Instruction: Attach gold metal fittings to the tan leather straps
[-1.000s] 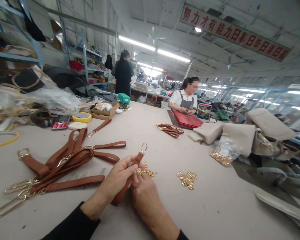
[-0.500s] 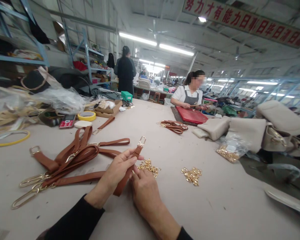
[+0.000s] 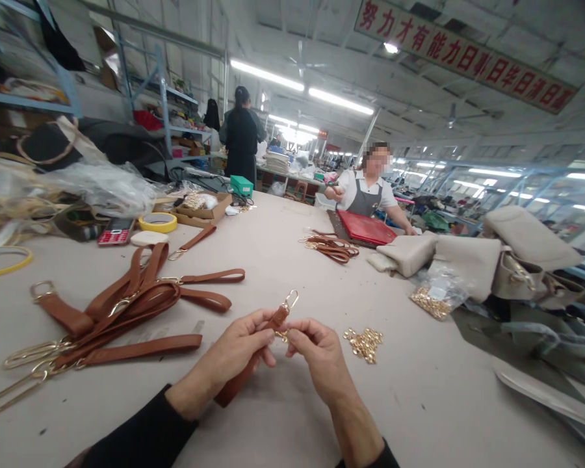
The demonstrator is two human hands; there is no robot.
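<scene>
My left hand [image 3: 244, 341] is closed around a brown leather strap [image 3: 238, 380], whose upper end carries a gold clasp [image 3: 291, 299] pointing up and away. Close beside that end, my right hand [image 3: 319, 351] makes a pinch with thumb and forefinger; what lies between them is too small to make out. A few bits of a gold hardware pile [image 3: 282, 336] show between the hands, the rest hidden behind the fingers. Further right lies a second small pile of gold pieces [image 3: 365, 343]. Several brown straps with gold rings [image 3: 127, 305] are heaped left of my hands.
Across the table, a person in a grey apron [image 3: 368, 195] is beside a red leather piece [image 3: 363, 227]. More brown straps [image 3: 331, 247] lie mid-table. Beige bags [image 3: 470, 260] and a plastic bag of gold hardware [image 3: 433, 299] are at right; yellow tape [image 3: 157, 222] and a phone [image 3: 116, 231] at left.
My right hand has lifted from the gold pile to the strap's end, its fingers now pinched. The strap sits slightly lower and further right in view. The person opposite has turned and spread their arms.
</scene>
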